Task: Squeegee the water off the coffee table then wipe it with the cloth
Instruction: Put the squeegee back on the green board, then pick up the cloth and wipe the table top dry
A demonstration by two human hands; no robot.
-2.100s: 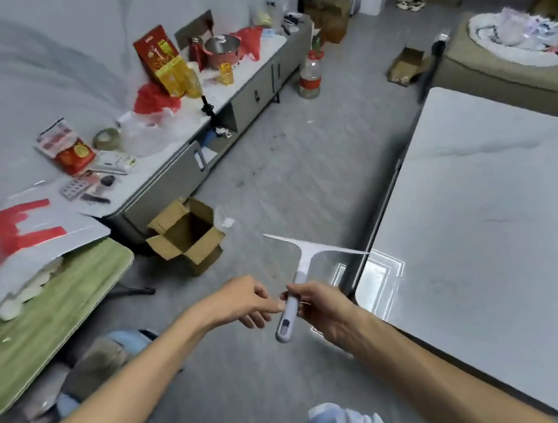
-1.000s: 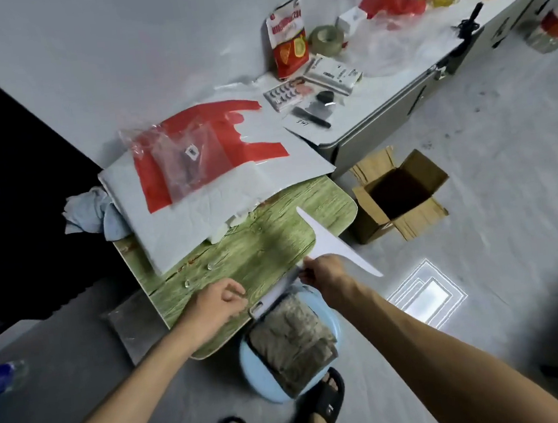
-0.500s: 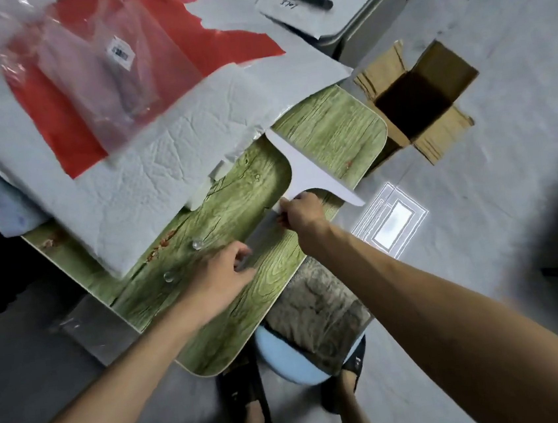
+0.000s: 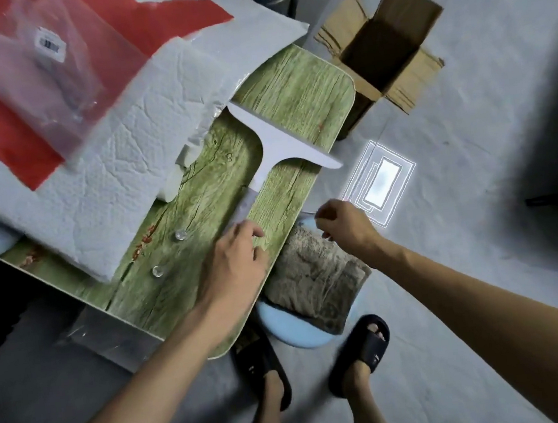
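The white squeegee (image 4: pixel 271 139) lies flat on the green wood-grain table (image 4: pixel 295 85), blade toward the far corner, handle pointing at me. My left hand (image 4: pixel 233 267) rests on the near end of the handle with fairly straight fingers. Off the table's edge, my right hand (image 4: pixel 342 225) holds nothing, its fingers loosely curled, just above a folded grey-brown cloth (image 4: pixel 315 273). The cloth sits on a light blue stool (image 4: pixel 293 330). The white coffee table is out of view.
A white textured sheet (image 4: pixel 120 152) with a red patch and a clear plastic bag (image 4: pixel 31 65) covers the table's far left. Two water drops (image 4: pixel 181 234) sit on the wood. An open cardboard box (image 4: pixel 380 42) stands on the floor beyond. My sandalled feet (image 4: pixel 357 351) are below.
I turned from the white coffee table to the green table. My right hand set the squeegee down, let go and moved right over the cloth. My left hand stayed at the handle.
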